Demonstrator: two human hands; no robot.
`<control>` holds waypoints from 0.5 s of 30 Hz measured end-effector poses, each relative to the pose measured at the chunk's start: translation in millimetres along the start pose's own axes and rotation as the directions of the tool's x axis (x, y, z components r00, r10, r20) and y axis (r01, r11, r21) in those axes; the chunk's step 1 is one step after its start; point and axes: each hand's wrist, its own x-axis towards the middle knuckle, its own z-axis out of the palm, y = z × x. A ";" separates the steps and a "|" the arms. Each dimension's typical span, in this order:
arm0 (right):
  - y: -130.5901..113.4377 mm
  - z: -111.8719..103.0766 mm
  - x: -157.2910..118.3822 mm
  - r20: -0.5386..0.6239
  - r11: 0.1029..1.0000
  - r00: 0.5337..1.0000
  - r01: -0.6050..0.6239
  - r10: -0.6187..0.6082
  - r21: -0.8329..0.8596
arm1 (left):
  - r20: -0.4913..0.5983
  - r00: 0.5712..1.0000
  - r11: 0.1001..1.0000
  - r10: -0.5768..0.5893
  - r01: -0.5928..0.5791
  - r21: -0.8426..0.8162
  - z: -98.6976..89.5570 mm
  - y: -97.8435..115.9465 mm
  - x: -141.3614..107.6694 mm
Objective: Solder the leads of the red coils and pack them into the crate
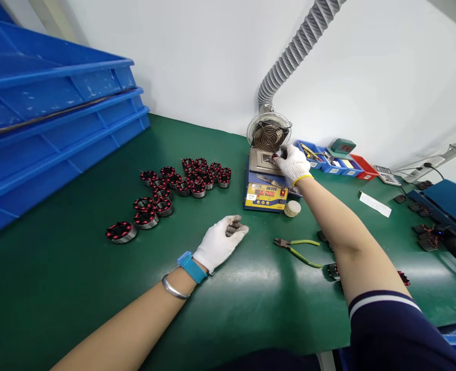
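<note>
My right hand (pixel 292 164), in a white glove, reaches over the solder pot (pixel 266 178). Its fingers are closed on a motor stator (pixel 277 156), mostly hidden behind them, held by the pot's metal top. My left hand (pixel 223 239), also gloved, hovers low over the green table, fingers loosely curled with a gap to the thumb and nothing between them. To its left, several ring-shaped stators (pixel 121 232) with red and black windings stand in a loose cluster. Diagonal cutters (pixel 297 250) with green handles lie spread between my arms.
Blue crates (pixel 57 118) are stacked at the left. A round fume fan (pixel 269 135) with a grey hose (pixel 297 51) stands behind the pot. A small white round container (pixel 292 208) sits beside it. Blue bins (pixel 332 164), a red bin (pixel 362 167) and a blue machine (pixel 448 206) are at right.
</note>
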 end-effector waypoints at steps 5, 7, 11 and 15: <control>2.7 0.5 1.5 0.000 1.000 1.000 -0.007 0.007 0.026 | 0.016 1.000 1.000 -0.010 0.009 0.025 -0.3 -0.8 0.1; 3.2 -1.1 3.5 -0.010 0.999 1.000 -0.023 0.024 0.038 | 0.019 1.000 1.000 -0.014 0.014 0.024 -0.3 -0.9 0.5; 3.1 -5.9 6.8 -0.034 0.998 0.999 -0.039 0.041 0.050 | 0.018 1.000 1.000 -0.017 0.016 0.022 -0.2 -0.9 1.0; 2.8 -3.8 4.3 -0.029 0.999 0.999 -0.019 0.020 0.051 | 0.015 1.000 1.000 -0.017 0.017 0.021 0.0 -1.0 0.5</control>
